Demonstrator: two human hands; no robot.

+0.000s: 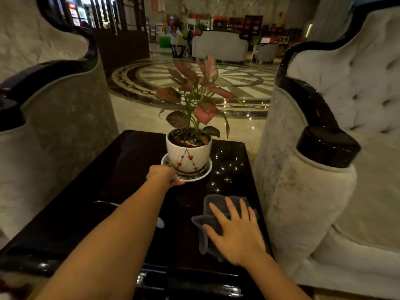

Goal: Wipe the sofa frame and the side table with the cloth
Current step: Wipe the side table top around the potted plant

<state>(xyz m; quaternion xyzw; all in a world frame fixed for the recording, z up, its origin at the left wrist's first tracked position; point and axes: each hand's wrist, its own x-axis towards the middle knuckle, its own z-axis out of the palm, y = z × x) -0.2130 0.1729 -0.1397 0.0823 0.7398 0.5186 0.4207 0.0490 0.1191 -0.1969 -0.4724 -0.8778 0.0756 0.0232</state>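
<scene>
A glossy dark side table [129, 191] stands between two pale upholstered sofas. A dark grey cloth [213, 215] lies on the table's right side, and my right hand [237, 232] rests flat on it with fingers spread. My left hand [163, 175] reaches forward and grips the near rim of the white saucer [204, 174] under a white plant pot [188, 156] with red-leaved plant. The dark lacquered sofa frame [313, 105] runs along the right sofa's armrest, and another dark sofa frame [43, 72] tops the left sofa.
The right sofa's armrest cap [326, 146] sits close to the table's right edge. The left sofa's side [71, 126] borders the table on the left. Beyond the table lies a patterned marble floor [238, 81] with more seating far back.
</scene>
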